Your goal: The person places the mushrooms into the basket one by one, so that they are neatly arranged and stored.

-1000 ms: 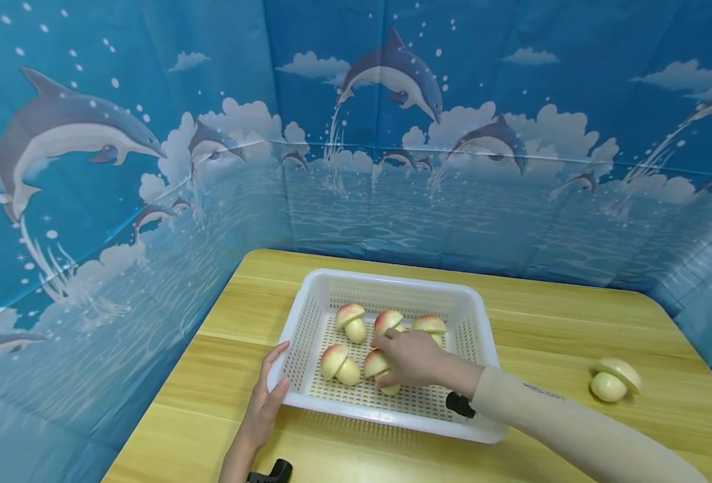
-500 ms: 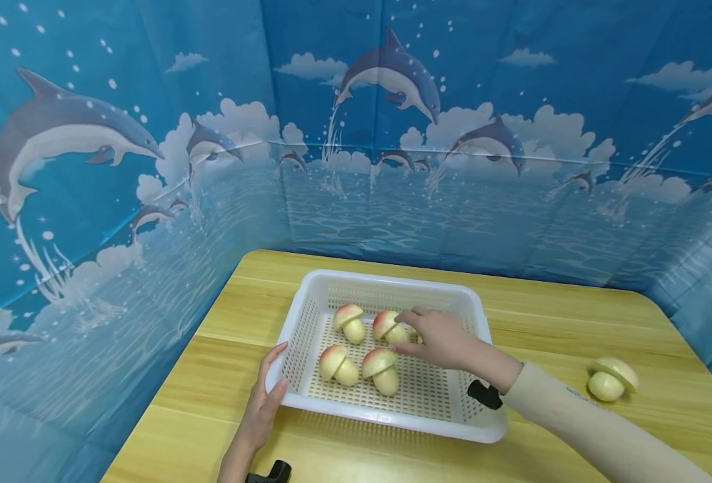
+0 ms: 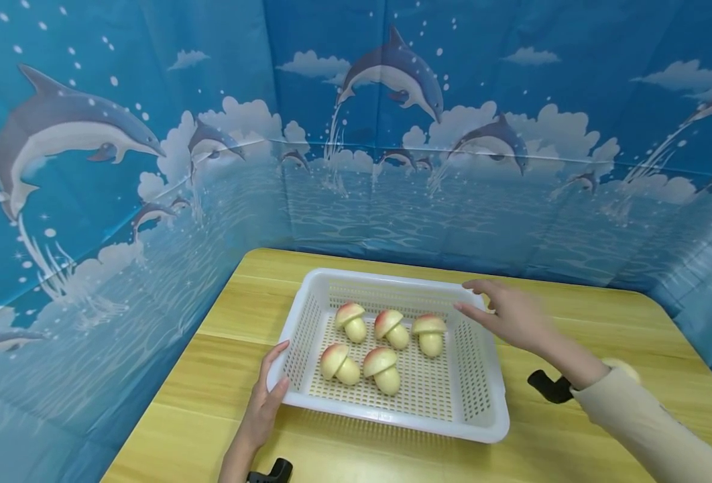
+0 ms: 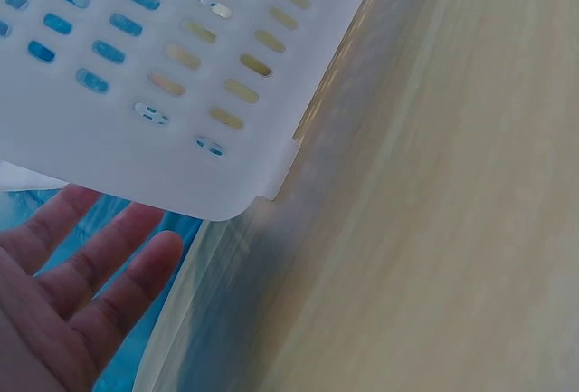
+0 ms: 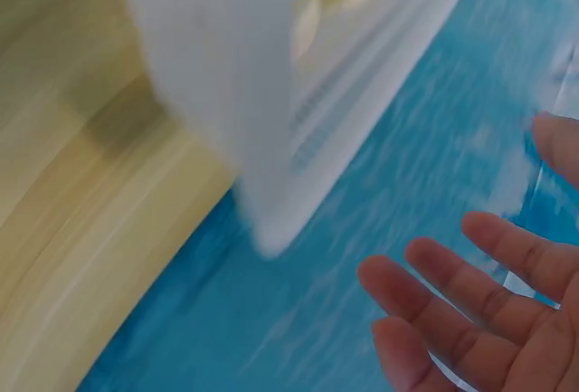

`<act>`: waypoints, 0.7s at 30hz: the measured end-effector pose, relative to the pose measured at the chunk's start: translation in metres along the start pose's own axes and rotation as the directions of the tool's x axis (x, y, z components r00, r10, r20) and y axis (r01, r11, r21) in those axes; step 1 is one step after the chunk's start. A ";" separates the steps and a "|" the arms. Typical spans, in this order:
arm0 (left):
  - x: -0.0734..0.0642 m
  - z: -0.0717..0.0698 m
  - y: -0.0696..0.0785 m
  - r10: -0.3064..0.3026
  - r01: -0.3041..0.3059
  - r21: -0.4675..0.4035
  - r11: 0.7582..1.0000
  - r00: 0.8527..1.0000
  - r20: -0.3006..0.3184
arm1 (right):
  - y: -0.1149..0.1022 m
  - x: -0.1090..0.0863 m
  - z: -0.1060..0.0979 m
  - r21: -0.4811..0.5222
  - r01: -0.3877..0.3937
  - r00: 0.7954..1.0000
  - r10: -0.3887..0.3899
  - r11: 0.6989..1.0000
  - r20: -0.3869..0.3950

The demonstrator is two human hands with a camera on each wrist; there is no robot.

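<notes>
A white plastic basket [image 3: 386, 414] with slotted walls stands on the table, holding several mushroom-shaped pieces [image 3: 381, 371] with pale yellow stems and pink-tinged caps. At its left end is my left hand [image 3: 261, 409], thumb and fingertips against the rim. In the left wrist view those fingers [image 4: 107, 306] are extended, their tips at the edge of the basket wall. My right hand [image 3: 513, 315] hovers over the back right corner of the basket, holding nothing. Its fingers [image 5: 452, 320] are spread and lightly bent in the right wrist view.
One more mushroom-shaped piece [image 3: 624, 367] lies on the table at the right, mostly hidden behind my right sleeve. The wooden table [image 3: 211, 376] meets a blue dolphin-print curtain [image 3: 356, 201] at the back and left.
My right hand has moved from the front middle piece, over the back right piece, out to the basket's right rim. The pieces in the basket are now uncovered. My left hand has stayed put.
</notes>
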State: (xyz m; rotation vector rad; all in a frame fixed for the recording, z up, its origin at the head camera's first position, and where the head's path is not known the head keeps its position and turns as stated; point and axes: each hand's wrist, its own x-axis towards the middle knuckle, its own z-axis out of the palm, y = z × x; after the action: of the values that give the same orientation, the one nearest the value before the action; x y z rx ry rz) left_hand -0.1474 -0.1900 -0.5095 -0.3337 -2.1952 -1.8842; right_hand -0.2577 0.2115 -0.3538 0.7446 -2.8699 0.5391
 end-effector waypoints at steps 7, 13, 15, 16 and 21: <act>0.000 0.001 -0.001 -0.009 0.009 0.004 1.000 1.000 -0.010 | 0.052 -0.023 -0.022 -0.032 -0.139 0.990 0.140 0.990 0.010; 0.000 0.000 -0.001 -0.019 0.019 -0.005 1.000 1.000 -0.005 | 0.088 -0.047 -0.028 -0.098 -0.246 0.967 0.251 0.964 0.046; 0.000 0.000 -0.001 -0.019 0.019 -0.006 1.000 1.000 -0.004 | 0.097 -0.055 -0.029 -0.115 -0.278 0.956 0.286 0.954 0.064; 0.000 0.000 -0.001 -0.019 0.019 -0.006 1.000 1.000 -0.005 | 0.101 -0.059 -0.029 -0.122 -0.293 0.950 0.303 0.948 0.074; 0.000 0.000 0.000 -0.013 0.013 -0.007 1.000 1.000 -0.003 | 0.124 -0.080 -0.029 -0.151 -0.358 0.919 0.376 0.922 0.118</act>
State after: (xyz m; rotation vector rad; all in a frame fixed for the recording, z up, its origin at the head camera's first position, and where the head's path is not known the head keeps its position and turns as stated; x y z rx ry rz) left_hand -0.1474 -0.1896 -0.5094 -0.3178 -2.1948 -1.8980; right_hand -0.2483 0.3582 -0.3818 0.2283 -3.1627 0.3454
